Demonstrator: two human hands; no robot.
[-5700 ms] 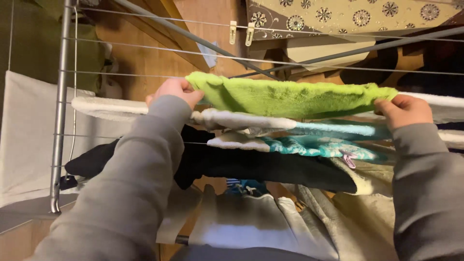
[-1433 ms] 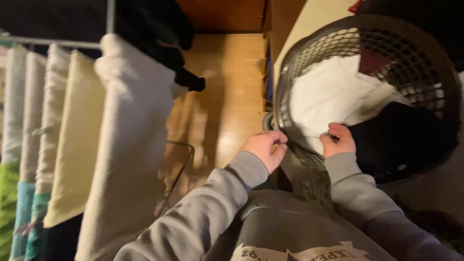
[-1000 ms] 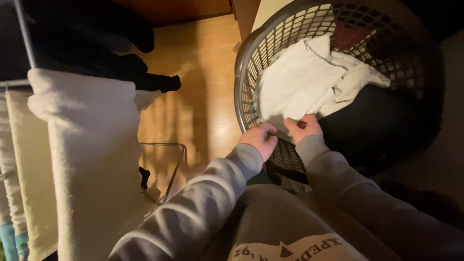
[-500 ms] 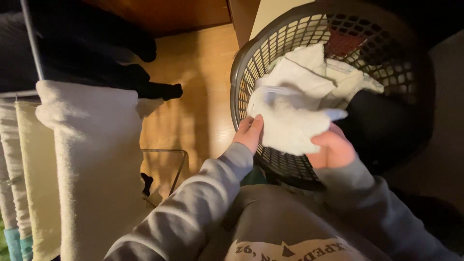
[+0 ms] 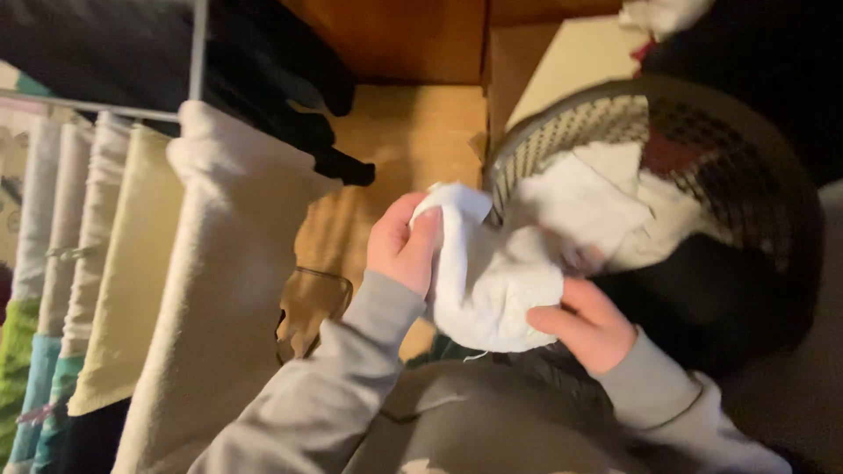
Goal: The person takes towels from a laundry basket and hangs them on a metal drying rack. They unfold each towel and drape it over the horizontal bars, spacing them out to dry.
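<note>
A small white cloth (image 5: 487, 276) is bunched between both my hands in front of my chest. My left hand (image 5: 402, 246) grips its left edge with the thumb on top. My right hand (image 5: 590, 323) holds it from below on the right. Just behind the cloth stands a dark round laundry basket (image 5: 773, 202) with an open lattice wall. More white laundry (image 5: 606, 202) and a dark garment (image 5: 702, 298) lie inside it. Both my sleeves are grey.
A drying rack (image 5: 198, 44) stands at the left, hung with white and cream towels (image 5: 219, 290), green and teal cloths (image 5: 18, 351) and dark clothes (image 5: 272, 88). Wooden floor (image 5: 413, 132) shows between rack and basket. A pale box-like surface (image 5: 562, 61) sits behind the basket.
From hanging a green cloth on the rack, I turned to the basket. Both hands reached in, took hold of a white cloth and lifted it out towards my chest.
</note>
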